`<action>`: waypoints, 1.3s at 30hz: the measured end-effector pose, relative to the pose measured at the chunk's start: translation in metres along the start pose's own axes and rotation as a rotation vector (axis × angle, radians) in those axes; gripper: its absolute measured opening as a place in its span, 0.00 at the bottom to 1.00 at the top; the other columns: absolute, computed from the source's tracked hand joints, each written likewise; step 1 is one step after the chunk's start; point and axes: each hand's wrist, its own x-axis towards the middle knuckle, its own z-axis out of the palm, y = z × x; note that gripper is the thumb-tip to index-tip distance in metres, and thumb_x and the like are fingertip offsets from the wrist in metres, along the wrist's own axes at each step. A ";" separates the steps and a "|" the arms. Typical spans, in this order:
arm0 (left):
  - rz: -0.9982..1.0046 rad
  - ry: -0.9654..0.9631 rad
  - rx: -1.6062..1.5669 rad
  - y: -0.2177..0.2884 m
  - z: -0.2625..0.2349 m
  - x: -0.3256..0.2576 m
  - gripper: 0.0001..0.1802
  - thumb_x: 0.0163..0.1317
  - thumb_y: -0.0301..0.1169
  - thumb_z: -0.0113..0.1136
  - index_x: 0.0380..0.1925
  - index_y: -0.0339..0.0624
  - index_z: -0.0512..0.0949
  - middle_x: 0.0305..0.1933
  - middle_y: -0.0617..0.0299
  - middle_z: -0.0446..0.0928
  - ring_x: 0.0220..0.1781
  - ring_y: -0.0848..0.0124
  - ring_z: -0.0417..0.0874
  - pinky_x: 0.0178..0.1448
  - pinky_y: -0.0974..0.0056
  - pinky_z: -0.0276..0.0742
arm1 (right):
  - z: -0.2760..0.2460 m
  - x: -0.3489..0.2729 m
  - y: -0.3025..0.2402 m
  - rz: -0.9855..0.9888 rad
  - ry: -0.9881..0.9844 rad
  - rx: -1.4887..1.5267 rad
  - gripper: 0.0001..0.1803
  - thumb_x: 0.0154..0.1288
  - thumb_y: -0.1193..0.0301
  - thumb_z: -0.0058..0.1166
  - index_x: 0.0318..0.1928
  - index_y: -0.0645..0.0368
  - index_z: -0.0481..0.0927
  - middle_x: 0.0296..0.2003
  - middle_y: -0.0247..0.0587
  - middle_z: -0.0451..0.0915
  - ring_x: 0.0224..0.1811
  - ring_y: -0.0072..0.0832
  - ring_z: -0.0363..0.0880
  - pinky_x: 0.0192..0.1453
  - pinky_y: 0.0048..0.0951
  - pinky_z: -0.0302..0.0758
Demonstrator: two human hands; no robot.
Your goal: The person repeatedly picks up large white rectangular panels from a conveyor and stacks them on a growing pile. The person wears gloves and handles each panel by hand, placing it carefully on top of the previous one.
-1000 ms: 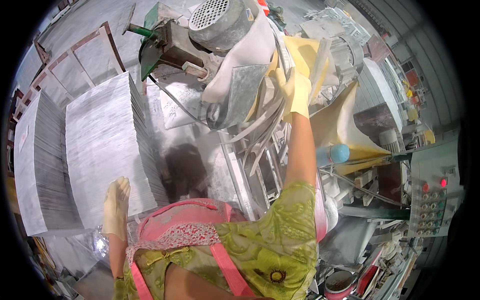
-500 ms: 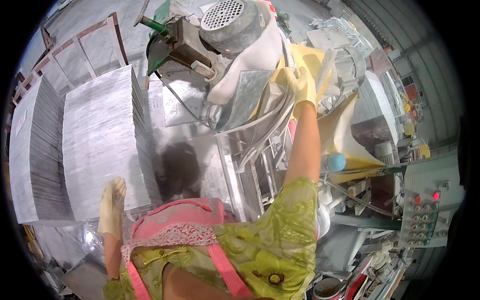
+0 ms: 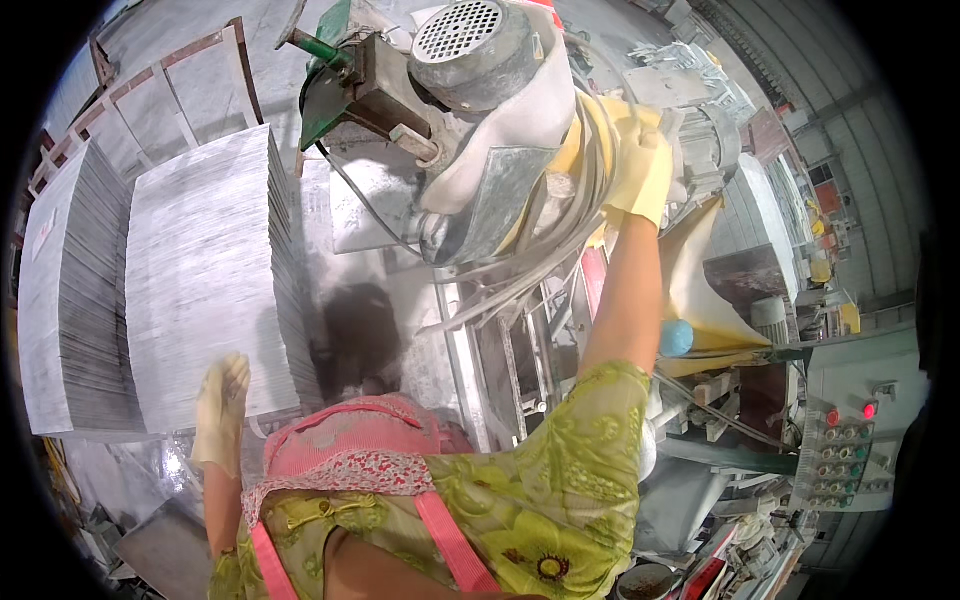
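My right hand (image 3: 643, 172), in a pale yellow glove, reaches forward and is closed around a bundle of long, pale grey cables (image 3: 592, 200). The cables loop beside the glove and trail down to the left; the part inside my fist is hidden. Behind them hang yellow sheeting (image 3: 563, 150) and a dark grey flap (image 3: 497, 195). On the left, my gloved left hand (image 3: 222, 412) is open with its fingers loosely extended and holds nothing. It is at the near edge of a tall stack of pale grey slabs (image 3: 205, 270); contact cannot be made out.
A dusty motor (image 3: 470, 60) with a grille stands ahead, beside a green metal bracket (image 3: 325, 85). Another slab stack (image 3: 60, 300) is at the far left. A blue round knob (image 3: 677, 338) sits by my right forearm. A control panel (image 3: 845, 450) with buttons stands at right.
My right hand has moved to the right and closed more tightly, drawing the cables with it into a wider loop. My left hand has barely moved.
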 end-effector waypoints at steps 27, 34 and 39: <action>0.623 -0.579 0.646 0.109 0.136 -0.077 0.26 0.72 0.34 0.50 0.64 0.27 0.66 0.62 0.41 0.75 0.61 0.63 0.78 0.64 0.62 0.70 | -0.174 -0.078 -0.403 -0.599 0.223 1.379 0.12 0.65 0.72 0.59 0.45 0.68 0.80 0.34 0.41 0.78 0.36 0.27 0.79 0.51 0.25 0.76; 0.682 -0.242 0.307 0.086 0.010 -0.045 0.30 0.71 0.35 0.53 0.69 0.33 0.61 0.59 0.54 0.75 0.59 0.69 0.76 0.64 0.63 0.70 | -0.105 -0.158 -0.553 0.020 -0.489 2.127 0.12 0.64 0.75 0.62 0.39 0.64 0.70 0.29 0.40 0.77 0.22 0.28 0.76 0.27 0.31 0.76; 0.237 -0.149 0.222 0.077 -0.093 -0.027 0.26 0.71 0.46 0.55 0.58 0.35 0.73 0.46 0.60 0.80 0.46 0.73 0.81 0.53 0.66 0.76 | -0.027 -0.265 -0.615 0.195 -0.759 1.871 0.11 0.70 0.68 0.58 0.43 0.58 0.70 0.28 0.38 0.77 0.26 0.27 0.78 0.36 0.33 0.76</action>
